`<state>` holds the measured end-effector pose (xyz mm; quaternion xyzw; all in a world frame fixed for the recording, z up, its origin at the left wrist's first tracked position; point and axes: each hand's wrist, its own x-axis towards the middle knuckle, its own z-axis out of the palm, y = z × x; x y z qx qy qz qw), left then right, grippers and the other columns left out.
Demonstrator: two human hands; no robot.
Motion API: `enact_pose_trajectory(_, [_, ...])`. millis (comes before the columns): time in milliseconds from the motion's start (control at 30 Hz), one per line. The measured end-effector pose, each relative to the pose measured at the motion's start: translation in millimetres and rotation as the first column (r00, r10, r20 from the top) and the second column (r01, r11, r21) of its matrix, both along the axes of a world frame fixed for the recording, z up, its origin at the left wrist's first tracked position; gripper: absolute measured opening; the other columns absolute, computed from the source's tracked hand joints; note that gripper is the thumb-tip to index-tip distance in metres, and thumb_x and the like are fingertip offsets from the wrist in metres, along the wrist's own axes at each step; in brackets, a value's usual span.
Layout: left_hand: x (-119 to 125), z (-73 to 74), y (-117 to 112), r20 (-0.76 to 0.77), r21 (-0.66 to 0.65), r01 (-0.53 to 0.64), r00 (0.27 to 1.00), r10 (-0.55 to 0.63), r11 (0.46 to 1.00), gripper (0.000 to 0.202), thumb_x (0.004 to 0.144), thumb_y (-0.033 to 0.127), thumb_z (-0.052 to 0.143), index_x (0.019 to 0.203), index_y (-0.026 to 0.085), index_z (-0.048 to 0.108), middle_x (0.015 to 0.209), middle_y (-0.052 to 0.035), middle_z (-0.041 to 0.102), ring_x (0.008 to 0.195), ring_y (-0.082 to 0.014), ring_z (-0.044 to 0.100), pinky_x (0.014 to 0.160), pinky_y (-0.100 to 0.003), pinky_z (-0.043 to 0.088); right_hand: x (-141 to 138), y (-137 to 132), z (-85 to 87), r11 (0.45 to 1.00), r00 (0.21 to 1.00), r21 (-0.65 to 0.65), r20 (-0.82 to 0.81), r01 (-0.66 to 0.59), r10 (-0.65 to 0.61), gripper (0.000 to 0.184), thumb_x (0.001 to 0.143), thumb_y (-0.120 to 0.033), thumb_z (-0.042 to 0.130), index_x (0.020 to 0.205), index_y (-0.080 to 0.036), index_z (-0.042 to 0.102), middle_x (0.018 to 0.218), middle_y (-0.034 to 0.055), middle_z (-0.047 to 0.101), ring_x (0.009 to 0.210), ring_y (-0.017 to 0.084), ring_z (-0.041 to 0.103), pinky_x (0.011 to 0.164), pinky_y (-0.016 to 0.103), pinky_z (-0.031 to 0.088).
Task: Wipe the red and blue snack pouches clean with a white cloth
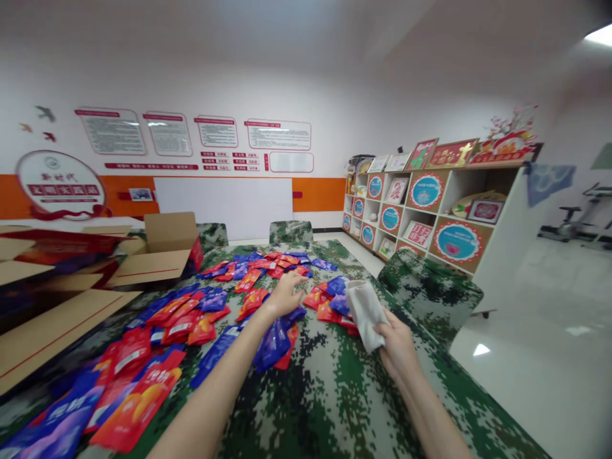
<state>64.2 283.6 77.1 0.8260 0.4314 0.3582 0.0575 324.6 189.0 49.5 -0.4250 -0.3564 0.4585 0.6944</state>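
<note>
My right hand [396, 336] is closed around the lower end of a folded whitish cloth [364, 312], held up above the table. Just behind that cloth lies a small pile of red and blue packets [329, 301]. My left hand [285, 294] reaches forward over the middle of the table, palm down, fingers apart and pointing right, with nothing visible in it. Beneath and beside it are more red packets [252, 302] and shiny blue packets [273, 344]. My left forearm hides part of these.
A camouflage cloth [335, 395] covers the table. Open cardboard boxes [157, 264] stand at the left, beside heaps of red and blue packets [184, 319]. Camouflage-covered chairs [430, 293] stand around the table. Shelves [507, 191] line the right wall.
</note>
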Motion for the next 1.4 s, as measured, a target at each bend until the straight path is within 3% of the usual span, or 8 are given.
enact_pose_trajectory(100, [-50.7, 11.7, -39.0, -0.026, 0.015, -0.043, 0.999, 0.043, 0.999, 0.036, 0.078, 0.018, 0.052, 0.113, 0.02, 0.056, 0.11, -0.0044, 0.054, 0.107, -0.0207, 0.048, 0.097, -0.035, 0.036, -6.4, -0.3, 0.8, 1.0, 0.999, 0.025, -0.03, -0.017, 0.018, 0.06, 0.046, -0.011, 0.051, 0.104, -0.014, 0.067, 0.091, 0.0072, 0.071, 0.079, 0.025, 0.063, 0.06, 0.026, 0.047])
enact_pose_trajectory(167, [-68.8, 7.2, -69.6, -0.087, -0.009, -0.047, 0.995, 0.046, 0.999, 0.04, 0.077, 0.023, 0.057, 0.117, 0.021, 0.054, 0.114, -0.005, 0.052, 0.11, -0.0218, 0.046, 0.098, -0.036, 0.035, -13.5, -2.7, 1.2, 0.998, 0.998, 0.041, -0.046, -0.039, 0.041, 0.059, 0.046, -0.011, 0.051, 0.103, -0.013, 0.067, 0.091, 0.0074, 0.071, 0.08, 0.024, 0.063, 0.06, 0.025, 0.046])
enact_pose_trajectory(300, [-77.0, -21.0, -122.6, -0.189, -0.074, -0.101, 0.978, 0.085, 0.992, 0.065, 0.067, 0.031, 0.07, 0.127, 0.023, 0.046, 0.127, -0.0074, 0.043, 0.119, -0.0273, 0.038, 0.102, -0.041, 0.03, -32.9, -14.7, 1.3, 0.993, 0.992, 0.052, -0.065, -0.103, 0.107, 0.059, 0.045, -0.01, 0.049, 0.102, -0.014, 0.067, 0.089, 0.0058, 0.071, 0.079, 0.022, 0.063, 0.059, 0.024, 0.044])
enact_pose_trajectory(400, [-78.9, -42.2, -143.7, -0.215, -0.146, -0.19, 0.964, 0.156, 0.971, 0.078, 0.063, 0.03, 0.073, 0.132, 0.024, 0.039, 0.132, -0.0087, 0.039, 0.123, -0.0291, 0.035, 0.103, -0.043, 0.028, -50.2, -26.6, -1.4, 0.991, 0.991, 0.06, -0.055, -0.119, 0.123, 0.058, 0.046, -0.012, 0.049, 0.101, -0.013, 0.067, 0.091, 0.0061, 0.071, 0.078, 0.023, 0.063, 0.058, 0.024, 0.044])
enact_pose_trajectory(600, [-92.8, -62.8, -150.6, -0.224, -0.212, -0.202, 0.962, 0.154, 0.956, 0.062, 0.071, 0.018, 0.062, 0.13, 0.022, 0.043, 0.135, -0.0068, 0.041, 0.127, -0.0241, 0.035, 0.106, -0.038, 0.028, -77.6, -43.6, -15.6, 0.994, 0.994, 0.007, -0.017, -0.111, 0.111, 0.056, 0.047, -0.015, 0.051, 0.1, -0.014, 0.069, 0.088, 0.0044, 0.071, 0.072, 0.023, 0.063, 0.053, 0.024, 0.042])
enact_pose_trajectory(967, [-109.2, -72.9, -138.2, -0.16, -0.194, -0.192, 0.974, 0.162, 0.962, 0.045, 0.071, 0.025, 0.067, 0.115, 0.023, 0.06, 0.119, -0.0048, 0.059, 0.116, -0.0222, 0.048, 0.102, -0.034, 0.033, -79.5, -50.7, -27.9, 0.993, 0.992, -0.004, -0.033, -0.12, 0.12, 0.061, 0.047, -0.012, 0.049, 0.105, -0.014, 0.067, 0.09, 0.0033, 0.072, 0.075, 0.023, 0.065, 0.052, 0.023, 0.043])
enact_pose_trajectory(1233, [-111.2, -59.9, -137.1, -0.265, -0.183, -0.2, 0.953, 0.148, 0.962, 0.033, 0.076, 0.019, 0.059, 0.108, 0.025, 0.064, 0.112, -0.0018, 0.063, 0.108, -0.0191, 0.054, 0.096, -0.029, 0.038, -72.5, -46.5, -34.6, 0.996, 0.993, -0.015, -0.07, -0.093, 0.092, 0.061, 0.046, -0.01, 0.048, 0.104, -0.012, 0.067, 0.087, 0.0046, 0.072, 0.068, 0.021, 0.063, 0.051, 0.023, 0.042])
enact_pose_trajectory(1400, [-108.4, -44.1, -147.1, -0.33, -0.09, -0.347, 0.895, 0.301, 0.934, 0.029, 0.082, 0.014, 0.048, 0.102, 0.024, 0.066, 0.1, -0.0044, 0.067, 0.096, -0.0194, 0.06, 0.086, -0.028, 0.043, -68.9, -45.9, -34.8, 0.999, 0.994, -0.013, -0.099, -0.051, 0.05, 0.057, 0.045, -0.012, 0.052, 0.1, -0.01, 0.069, 0.082, 0.0043, 0.072, 0.066, 0.021, 0.063, 0.049, 0.023, 0.042])
